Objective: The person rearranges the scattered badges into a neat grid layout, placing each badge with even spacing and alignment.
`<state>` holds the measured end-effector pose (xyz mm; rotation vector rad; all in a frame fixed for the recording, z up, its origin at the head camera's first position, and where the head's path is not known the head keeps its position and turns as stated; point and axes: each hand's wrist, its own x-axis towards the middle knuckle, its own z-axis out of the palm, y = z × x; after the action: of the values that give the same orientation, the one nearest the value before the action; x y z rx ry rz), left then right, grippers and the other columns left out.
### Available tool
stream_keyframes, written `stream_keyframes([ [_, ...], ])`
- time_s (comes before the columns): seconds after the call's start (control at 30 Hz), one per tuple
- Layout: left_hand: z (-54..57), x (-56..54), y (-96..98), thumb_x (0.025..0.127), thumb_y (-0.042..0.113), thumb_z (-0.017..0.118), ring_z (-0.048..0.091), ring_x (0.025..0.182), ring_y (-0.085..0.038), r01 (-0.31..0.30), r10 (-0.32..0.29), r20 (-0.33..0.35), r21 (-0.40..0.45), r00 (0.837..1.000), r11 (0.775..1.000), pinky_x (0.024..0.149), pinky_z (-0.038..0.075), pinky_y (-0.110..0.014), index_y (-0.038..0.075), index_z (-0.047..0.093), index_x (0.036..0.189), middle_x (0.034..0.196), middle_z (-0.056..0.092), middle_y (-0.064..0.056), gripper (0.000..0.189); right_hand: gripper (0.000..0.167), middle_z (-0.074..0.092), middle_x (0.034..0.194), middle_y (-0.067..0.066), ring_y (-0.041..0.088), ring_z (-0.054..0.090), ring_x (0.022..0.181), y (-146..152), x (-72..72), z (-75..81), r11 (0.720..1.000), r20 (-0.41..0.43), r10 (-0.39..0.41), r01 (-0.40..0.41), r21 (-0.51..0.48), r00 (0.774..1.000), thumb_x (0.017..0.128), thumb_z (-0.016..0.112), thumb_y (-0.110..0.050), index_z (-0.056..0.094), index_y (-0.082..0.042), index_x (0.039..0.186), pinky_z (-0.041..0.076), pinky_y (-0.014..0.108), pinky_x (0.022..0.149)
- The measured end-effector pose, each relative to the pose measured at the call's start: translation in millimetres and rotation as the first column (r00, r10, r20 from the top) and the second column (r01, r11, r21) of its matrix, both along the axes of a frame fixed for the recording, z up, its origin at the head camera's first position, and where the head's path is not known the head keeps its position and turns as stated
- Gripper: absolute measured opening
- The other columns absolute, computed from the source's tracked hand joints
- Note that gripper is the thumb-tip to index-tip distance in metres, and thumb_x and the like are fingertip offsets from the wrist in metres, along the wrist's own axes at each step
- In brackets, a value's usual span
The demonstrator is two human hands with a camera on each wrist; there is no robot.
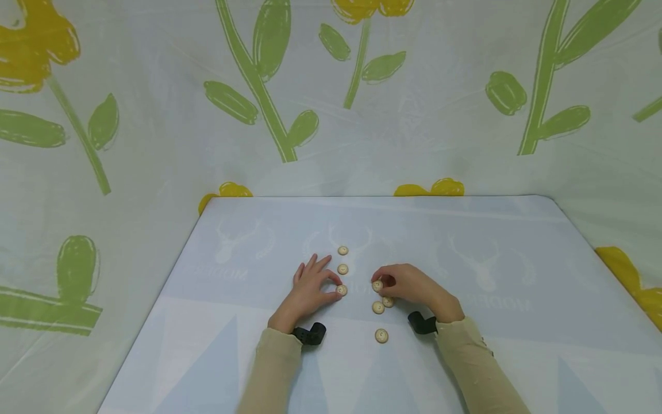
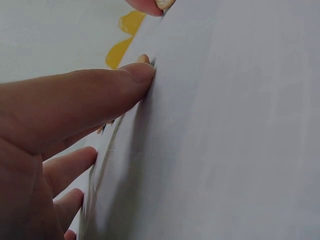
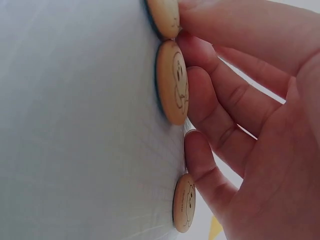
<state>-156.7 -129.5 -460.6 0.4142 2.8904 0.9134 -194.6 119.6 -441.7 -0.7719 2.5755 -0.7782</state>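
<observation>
My left hand (image 1: 309,290) pinches a round wooden disc (image 1: 341,290) flat on the table, index finger and thumb at its edge, other fingers spread. In the left wrist view the thumb (image 2: 100,95) hides most of that disc (image 2: 143,58). Two similar discs, one nearer (image 1: 343,269) and one farther (image 1: 343,250), line up beyond it. Opposite, my right hand (image 1: 416,284) holds another disc (image 1: 377,286) between thumb and fingertips. Beside and below that hand lie two discs, one at the right (image 1: 388,302) and one at the left (image 1: 378,307). Line-drawn cartoon figures mark a disc (image 3: 173,82) in the right wrist view.
One more disc (image 1: 381,336) lies closer to me on the pale blue patterned tabletop (image 1: 517,247). Black wrist cameras, left (image 1: 311,334) and right (image 1: 422,323), sit on both wrists. A flower-printed cloth (image 1: 439,126) hangs behind the table's far edge.
</observation>
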Motion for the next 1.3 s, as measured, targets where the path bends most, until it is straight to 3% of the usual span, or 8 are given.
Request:
stream_keyframes([
  [0.9, 0.7, 1.1, -0.1, 0.074, 0.034, 0.069, 0.005, 0.135, -0.027, 0.008, -0.008, -0.006, 0.001, 1.0, 1.0, 0.103, 0.001, -0.05, 0.028, 0.06, 0.084, 0.143, 0.028, -0.002, 0.014, 0.022, 0.056, 0.086, -0.009, 0.012, 0.048, 0.079, -0.6, -0.4, 0.1, 0.984, 0.027, -0.17, 0.171, -0.048, 0.985, 0.079, 0.068, -0.025, 0.062, -0.021, 0.1, 0.042, 0.028, 0.072],
  [1.3, -0.3, 1.1, -0.3, 0.074, 0.034, 0.069, 0.006, 0.134, -0.029, 0.015, -0.015, -0.022, 0.013, 1.0, 1.0, 0.102, 0.001, -0.052, 0.028, 0.06, 0.084, 0.143, 0.029, -0.004, 0.015, 0.018, 0.055, 0.079, -0.005, 0.014, 0.048, 0.073, -2.5, -5.3, -2.0, 0.97, 0.054, -0.225, 0.229, -0.088, 0.973, 0.08, 0.066, -0.026, 0.062, -0.019, 0.096, 0.04, 0.029, 0.062],
])
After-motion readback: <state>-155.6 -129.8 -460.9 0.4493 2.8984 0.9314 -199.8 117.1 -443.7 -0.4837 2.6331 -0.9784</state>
